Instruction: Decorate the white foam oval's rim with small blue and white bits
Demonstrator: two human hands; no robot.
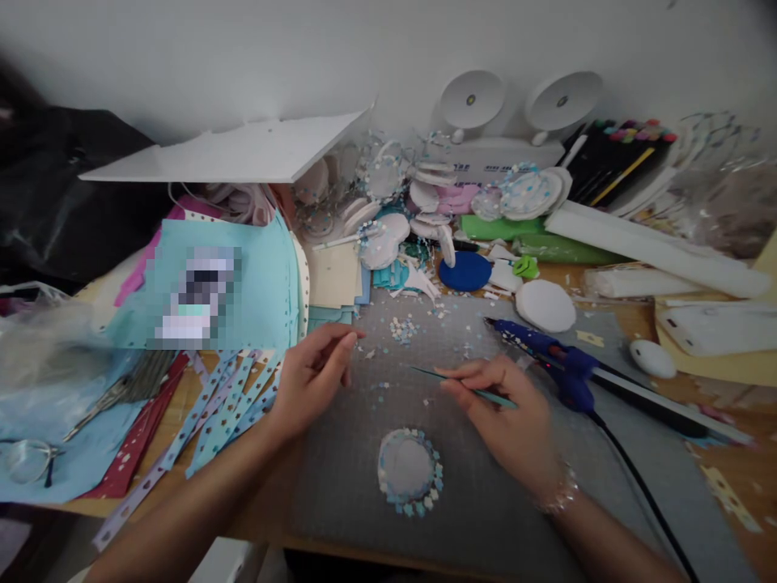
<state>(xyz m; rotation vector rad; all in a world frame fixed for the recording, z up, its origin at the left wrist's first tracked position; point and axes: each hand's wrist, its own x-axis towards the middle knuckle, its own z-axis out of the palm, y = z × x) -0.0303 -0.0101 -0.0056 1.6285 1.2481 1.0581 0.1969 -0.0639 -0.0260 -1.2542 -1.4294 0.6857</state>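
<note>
My right hand [501, 413] grips thin teal tweezers [494, 397], their pointed tip aimed left above the grey cutting mat [340, 478]. My left hand [316, 372] hovers over the mat's left side, thumb and fingers drawn together; whether a small piece is between them I cannot make out. Below and between both hands lies a round white padded disc [408, 465], edged along its right and bottom with small blue and white flower-shaped pieces. A loose pile of these tiny pieces [403, 329] sits farther up the mat, and a few more are scattered between the hands.
A blue glue gun [564, 364] lies right of my right hand, its black cord trailing toward the front. A white disc [545, 305] and a blue oval [464, 270] are behind. Punched paper strips [222, 405], scissors [103, 405] and blue sheets [261, 275] lie left. Finished-looking decorated discs [531, 193] crowd the back.
</note>
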